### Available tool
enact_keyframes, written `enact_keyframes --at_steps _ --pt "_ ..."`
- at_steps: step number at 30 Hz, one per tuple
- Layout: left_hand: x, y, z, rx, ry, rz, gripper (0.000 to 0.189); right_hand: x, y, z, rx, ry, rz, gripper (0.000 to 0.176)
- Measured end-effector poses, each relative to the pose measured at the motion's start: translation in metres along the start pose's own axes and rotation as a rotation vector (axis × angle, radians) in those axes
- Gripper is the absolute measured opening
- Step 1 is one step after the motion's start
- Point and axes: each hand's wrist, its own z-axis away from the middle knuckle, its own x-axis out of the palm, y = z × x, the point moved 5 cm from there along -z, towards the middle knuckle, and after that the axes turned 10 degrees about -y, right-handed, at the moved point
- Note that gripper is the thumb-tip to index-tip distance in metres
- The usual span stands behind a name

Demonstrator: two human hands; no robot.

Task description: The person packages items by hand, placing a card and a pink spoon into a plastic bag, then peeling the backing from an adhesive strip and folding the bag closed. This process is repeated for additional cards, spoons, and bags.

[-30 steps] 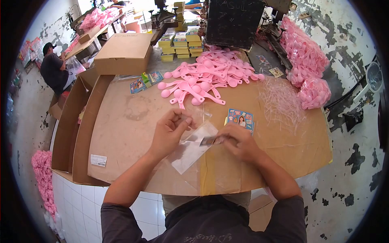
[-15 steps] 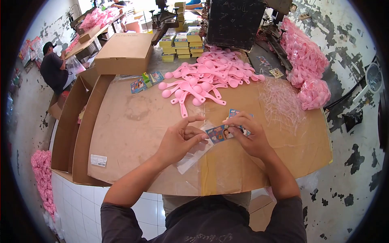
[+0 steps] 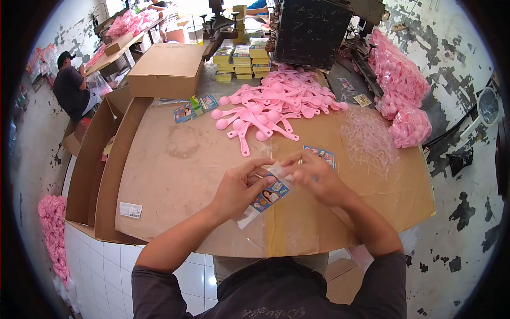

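Observation:
My left hand (image 3: 239,187) pinches a small clear plastic bag (image 3: 245,220) between thumb and fingers. A printed blue card (image 3: 270,196) with pictures on it now lies slantwise within the bag. My right hand (image 3: 320,182) is at the bag's upper right end, its fingers bent and smeared by motion, so whether they grip the plastic cannot be told. Behind it, more blue cards (image 3: 325,154) rest on the cardboard. Beyond both hands spreads a heap of pink plastic spoons (image 3: 281,101).
An open carton (image 3: 101,175) runs along the left, near a closed box (image 3: 167,69). Banded cards (image 3: 195,108) and stacked card bundles (image 3: 241,61) stand behind. Plastic strips (image 3: 369,138) and bagged pink spoons (image 3: 410,127) are at right. A co-worker (image 3: 71,87) sits far left.
The card has gone from my right hand into the bag in my left hand, and it tilts more steeply. My right hand has shifted to the bag's upper end.

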Motion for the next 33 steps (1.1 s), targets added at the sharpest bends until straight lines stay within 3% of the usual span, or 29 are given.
enact_keyframes --at_steps 1,4,10,14,18,22,26,28,31,33 --pt "0.0 0.0 -0.001 -0.001 0.011 0.046 0.037 -0.007 0.009 -0.007 0.077 -0.004 -0.087 0.025" --pt "-0.004 -0.004 -0.004 -0.026 0.032 0.131 0.029 -0.032 0.035 -0.039 0.127 0.1 0.445 0.024" --pt "-0.013 -0.011 -0.006 -0.075 0.012 0.16 0.021 -0.018 0.081 -0.076 0.104 0.093 0.876 0.022" --pt "-0.015 -0.008 -0.006 -0.024 0.044 0.19 0.024 -0.034 0.073 -0.066 0.132 0.092 0.637 0.019" --pt "-0.015 0.001 -0.003 -0.038 0.091 0.159 0.026 -0.059 0.009 -0.037 0.195 0.035 0.308 0.019" --pt "-0.011 0.005 -0.002 -0.067 0.096 0.101 0.027 -0.056 -0.004 -0.01 0.18 -0.002 0.07 0.017" --pt "-0.005 -0.006 -0.005 -0.009 0.066 0.127 0.027 -0.047 -0.016 -0.007 0.095 -0.052 0.163 0.015" --pt "0.0 -0.002 -0.002 -0.082 0.024 0.13 0.027 -0.038 -0.021 -0.009 0.057 -0.082 0.164 0.013" --pt "0.003 -0.003 -0.001 -0.121 -0.021 0.082 0.03 -0.026 -0.026 -0.012 0.051 -0.186 0.249 0.025" --pt "0.005 -0.006 -0.001 -0.08 -0.064 0.087 0.031 -0.002 -0.033 -0.013 0.014 -0.187 -0.108 0.036"
